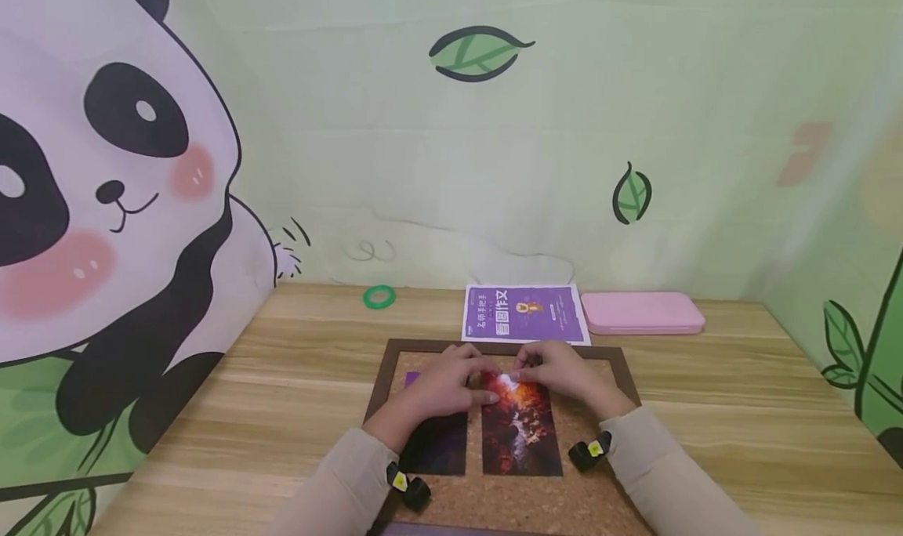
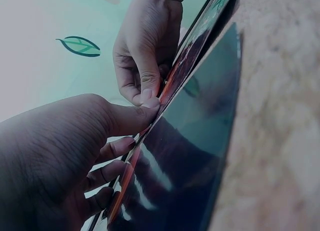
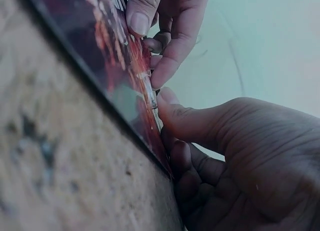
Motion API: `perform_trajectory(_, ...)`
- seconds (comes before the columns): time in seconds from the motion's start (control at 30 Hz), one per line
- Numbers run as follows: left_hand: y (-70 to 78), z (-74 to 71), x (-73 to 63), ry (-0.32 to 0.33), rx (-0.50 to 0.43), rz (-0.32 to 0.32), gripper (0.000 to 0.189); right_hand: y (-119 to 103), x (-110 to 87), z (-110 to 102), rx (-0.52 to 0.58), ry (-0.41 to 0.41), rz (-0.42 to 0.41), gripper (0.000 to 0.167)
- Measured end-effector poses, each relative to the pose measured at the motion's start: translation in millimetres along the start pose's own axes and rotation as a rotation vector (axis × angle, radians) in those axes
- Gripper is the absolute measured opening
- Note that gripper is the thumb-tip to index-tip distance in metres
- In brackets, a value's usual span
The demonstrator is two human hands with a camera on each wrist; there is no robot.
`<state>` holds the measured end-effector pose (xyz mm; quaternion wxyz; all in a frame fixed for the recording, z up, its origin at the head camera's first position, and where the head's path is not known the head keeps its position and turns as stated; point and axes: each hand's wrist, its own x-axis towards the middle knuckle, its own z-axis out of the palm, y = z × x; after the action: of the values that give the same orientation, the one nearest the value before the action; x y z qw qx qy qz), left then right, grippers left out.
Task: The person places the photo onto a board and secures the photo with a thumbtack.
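A glossy picture card (image 1: 522,434) with a fiery red and orange print lies on a brown-framed corkboard (image 1: 536,501). Over the card's upper left, my left hand (image 1: 451,379) rests its thumb on the print, its other fingers near the top edge. From the right, my right hand (image 1: 560,367) brings thumb and forefinger together at that edge. They pinch a small clear piece (image 3: 152,97); its kind is too unclear to tell. Both hands' fingertips almost meet. A second, dark card (image 1: 440,446) lies left of the first, partly hidden beneath my left hand and wrist.
Behind the board lie a purple booklet (image 1: 522,314) and a pink case (image 1: 642,313). A green ring (image 1: 378,297) rests on the wooden table (image 1: 296,379) at the back left. A printed cloth wall stands behind the table.
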<state>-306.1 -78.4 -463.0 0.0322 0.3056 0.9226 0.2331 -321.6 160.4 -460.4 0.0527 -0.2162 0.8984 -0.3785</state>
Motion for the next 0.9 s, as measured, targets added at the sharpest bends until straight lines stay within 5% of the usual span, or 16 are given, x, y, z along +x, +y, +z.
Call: perform_trajectory(0.9, 2.1, -2.4, -0.5, 0.004, -0.027, 0.023, 0.039, -3.3, 0.2, 2.9, -0.033, 0.035, 0.057, 0.012)
